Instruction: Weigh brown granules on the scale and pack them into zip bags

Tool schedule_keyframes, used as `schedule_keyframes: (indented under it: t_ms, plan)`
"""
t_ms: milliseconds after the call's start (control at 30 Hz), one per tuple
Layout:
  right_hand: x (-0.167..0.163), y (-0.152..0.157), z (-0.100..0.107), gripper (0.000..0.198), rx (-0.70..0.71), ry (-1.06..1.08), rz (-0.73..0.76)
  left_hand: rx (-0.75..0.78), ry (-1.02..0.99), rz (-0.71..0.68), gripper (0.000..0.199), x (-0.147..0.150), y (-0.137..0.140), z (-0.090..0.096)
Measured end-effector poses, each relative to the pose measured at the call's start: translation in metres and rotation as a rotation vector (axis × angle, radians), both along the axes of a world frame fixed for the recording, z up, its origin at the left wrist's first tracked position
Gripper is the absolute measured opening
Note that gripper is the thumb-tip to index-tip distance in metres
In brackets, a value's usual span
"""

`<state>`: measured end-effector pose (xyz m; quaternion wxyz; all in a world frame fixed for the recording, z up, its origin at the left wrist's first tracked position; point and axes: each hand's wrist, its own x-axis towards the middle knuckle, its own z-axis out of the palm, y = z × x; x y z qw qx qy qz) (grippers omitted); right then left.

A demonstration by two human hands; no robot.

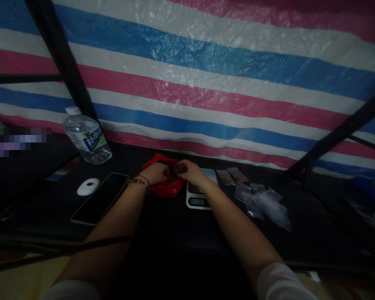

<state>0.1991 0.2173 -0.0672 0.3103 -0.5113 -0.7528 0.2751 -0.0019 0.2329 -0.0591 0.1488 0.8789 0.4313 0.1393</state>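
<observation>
A red plastic bag (170,189) lies opened out in the middle of the dark surface, with dark brown loose material inside. My left hand (154,173), with bracelets at the wrist, reaches into it with fingers curled together; what they pinch is hard to see. Over the bag's right side, my right hand (192,171) grips a small clear bag (179,168) that looks brownish inside. Beneath my right forearm sits a white digital scale (192,201), partly covered by the arm. To its right are small filled zip bags (237,175) and several clear zip bags (270,204).
On the left lie a phone (101,198) and a white oval object (88,186). Behind them a clear plastic bottle (87,135) stands tilted in view. Dark metal bars (62,58) slant on both sides, before a striped plastic sheet (206,91).
</observation>
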Motion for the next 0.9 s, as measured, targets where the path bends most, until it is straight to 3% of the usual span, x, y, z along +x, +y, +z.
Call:
schedule_keyframes:
  t_ms: [167,333,433,667,900]
  plan:
    - [-0.003,-0.011,0.003,0.038,-0.01,-0.023,-0.01,-0.063,0.087,0.072,0.013,0.001,0.0,0.006]
    - [-0.014,-0.02,-0.002,0.035,0.008,-0.081,-0.087,0.052,-0.084,0.135,0.024,0.003,-0.002,0.016]
    - [-0.018,-0.023,-0.005,0.031,0.024,-0.109,-0.113,0.111,-0.194,0.05,0.029,0.007,-0.005,0.02]
    - [-0.022,-0.026,-0.003,0.035,0.033,-0.118,-0.157,0.091,-0.198,-0.128,0.033,0.01,-0.007,0.018]
    - [-0.024,-0.022,-0.005,0.039,0.043,-0.16,-0.206,0.049,-0.242,-0.09,0.041,0.01,-0.007,0.016]
